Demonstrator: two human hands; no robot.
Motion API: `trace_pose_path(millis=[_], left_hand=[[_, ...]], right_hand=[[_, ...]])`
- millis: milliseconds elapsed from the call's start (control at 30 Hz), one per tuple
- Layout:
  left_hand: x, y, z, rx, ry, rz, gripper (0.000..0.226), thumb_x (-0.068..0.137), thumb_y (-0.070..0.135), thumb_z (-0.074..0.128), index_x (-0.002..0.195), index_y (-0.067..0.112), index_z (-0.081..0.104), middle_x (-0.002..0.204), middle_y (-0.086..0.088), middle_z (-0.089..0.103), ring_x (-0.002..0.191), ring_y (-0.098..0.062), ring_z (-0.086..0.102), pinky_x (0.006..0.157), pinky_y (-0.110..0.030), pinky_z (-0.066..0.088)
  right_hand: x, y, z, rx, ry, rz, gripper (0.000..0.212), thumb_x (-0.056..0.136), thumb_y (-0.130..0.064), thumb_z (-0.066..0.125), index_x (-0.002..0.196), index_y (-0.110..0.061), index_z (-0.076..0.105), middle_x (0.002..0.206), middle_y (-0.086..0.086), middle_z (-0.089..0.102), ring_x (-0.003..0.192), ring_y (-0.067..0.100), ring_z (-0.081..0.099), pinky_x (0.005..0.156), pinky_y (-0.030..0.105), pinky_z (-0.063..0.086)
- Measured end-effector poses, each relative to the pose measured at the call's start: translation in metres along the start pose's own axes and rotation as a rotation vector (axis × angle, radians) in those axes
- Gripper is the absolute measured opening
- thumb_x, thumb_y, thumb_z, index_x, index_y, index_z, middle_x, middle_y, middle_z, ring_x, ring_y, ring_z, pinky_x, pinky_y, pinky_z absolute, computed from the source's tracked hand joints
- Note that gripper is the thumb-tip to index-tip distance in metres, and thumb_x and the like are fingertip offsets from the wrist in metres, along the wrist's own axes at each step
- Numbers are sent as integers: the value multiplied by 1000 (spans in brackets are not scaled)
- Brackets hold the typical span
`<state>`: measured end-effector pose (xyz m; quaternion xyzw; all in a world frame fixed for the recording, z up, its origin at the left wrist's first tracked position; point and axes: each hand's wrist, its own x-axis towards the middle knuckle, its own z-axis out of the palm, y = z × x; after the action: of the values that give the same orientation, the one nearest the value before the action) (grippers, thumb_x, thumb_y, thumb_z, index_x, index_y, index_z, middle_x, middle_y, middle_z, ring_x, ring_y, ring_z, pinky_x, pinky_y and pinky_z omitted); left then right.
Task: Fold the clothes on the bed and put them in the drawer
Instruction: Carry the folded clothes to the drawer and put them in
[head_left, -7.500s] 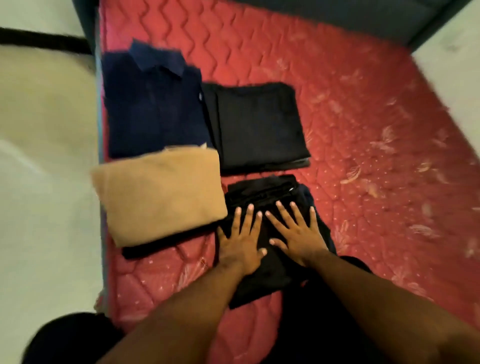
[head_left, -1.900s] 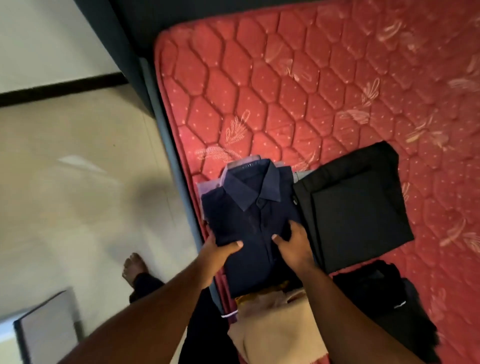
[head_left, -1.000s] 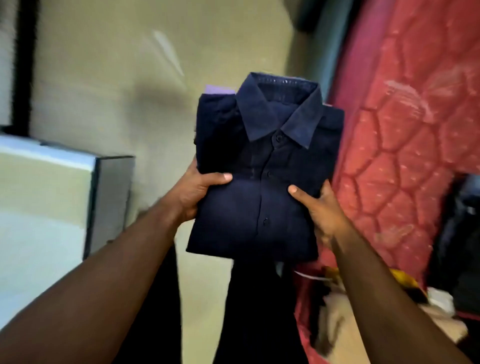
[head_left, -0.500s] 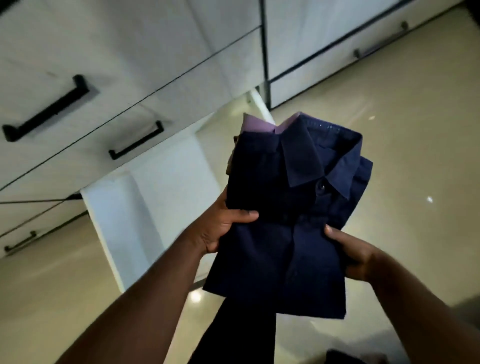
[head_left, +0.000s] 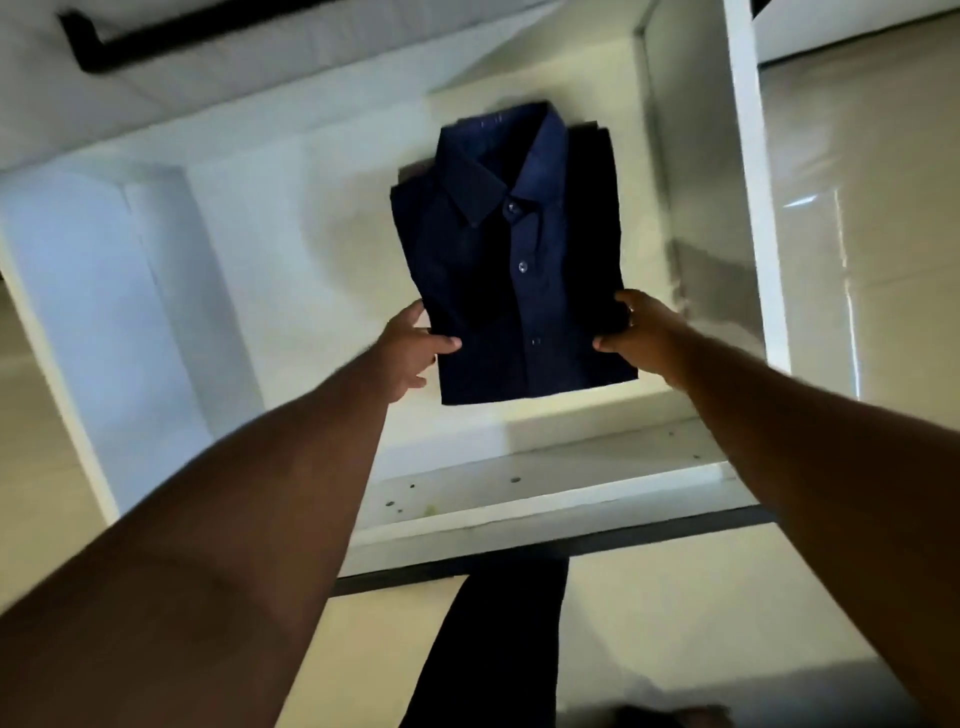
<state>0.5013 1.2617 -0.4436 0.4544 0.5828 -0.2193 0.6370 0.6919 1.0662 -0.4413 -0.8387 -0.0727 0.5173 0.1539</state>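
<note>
While both arms reach forward over the near wall of an open white drawer (head_left: 545, 483), the folded navy shirt (head_left: 511, 260) sits inside it, towards the right half and close to the drawer's right wall. The shirt lies flat with its collar at the far end and its buttoned front facing up; the hem end is nearest the person. Whether it rests fully on the drawer floor or is held just above it cannot be told. A darker folded layer shows along the shirt's right edge beneath it.

The left hand (head_left: 408, 351) grips the shirt's near left edge: the thumb lies across the top of the fabric, pointing right, and the fingers (head_left: 413, 384) are curled under the edge. The right hand (head_left: 641, 332) grips the near right edge the same way, thumb on top pointing left, the other fingers tucked under or behind the cloth and mostly hidden.

The left part of the drawer floor is bare pale board. Above the drawer, at the far top left, a closed drawer front carries a black bar handle (head_left: 88, 52). Glossy beige floor (head_left: 857, 234) shows to the right, and a dark trouser leg (head_left: 493, 649) hangs below the near drawer front.
</note>
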Motion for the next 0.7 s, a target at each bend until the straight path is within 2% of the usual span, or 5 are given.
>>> trace_pose_path(millis=[133, 300, 400, 533, 700], left_hand=[[-21, -6, 12, 70, 92, 54, 65, 89, 6, 66, 144, 24, 36, 120, -1, 59, 98, -17, 60, 70, -28, 48], [-96, -15, 56, 400, 93, 200, 87, 86, 14, 72, 155, 18, 19, 154, -7, 35, 138, -25, 39, 112, -35, 34], [-149, -20, 94, 500, -51, 330, 82, 91, 24, 68, 155, 23, 17, 156, -7, 32, 141, -22, 34, 114, -31, 29], [-211, -37, 133, 495, -322, 222, 80, 93, 31, 64, 154, 37, 11, 139, 0, 52, 126, -18, 51, 104, -32, 40], [-279, -69, 164, 677, -475, 219, 81, 90, 41, 66, 153, 39, 15, 131, 3, 55, 122, -14, 52, 97, -31, 42]], right_hand=[[-45, 1, 8, -120, 8, -35, 70, 85, -21, 71, 146, -16, 39, 142, 17, 44, 125, 33, 48, 100, 29, 38], [-134, 10, -10, -75, -30, -21, 65, 88, -23, 69, 146, -19, 40, 143, 11, 45, 128, 28, 45, 103, 32, 37], [-188, 30, -11, 7, -70, 32, 50, 86, -26, 71, 132, -19, 55, 130, 7, 58, 113, 21, 56, 94, 27, 43], [-262, 87, -2, 96, -54, 127, 36, 86, -28, 71, 121, -19, 62, 102, 2, 67, 91, 17, 61, 78, 21, 41], [-359, 180, 17, 236, 33, 265, 37, 89, -29, 67, 124, -19, 60, 98, 0, 64, 91, 15, 58, 79, 22, 41]])
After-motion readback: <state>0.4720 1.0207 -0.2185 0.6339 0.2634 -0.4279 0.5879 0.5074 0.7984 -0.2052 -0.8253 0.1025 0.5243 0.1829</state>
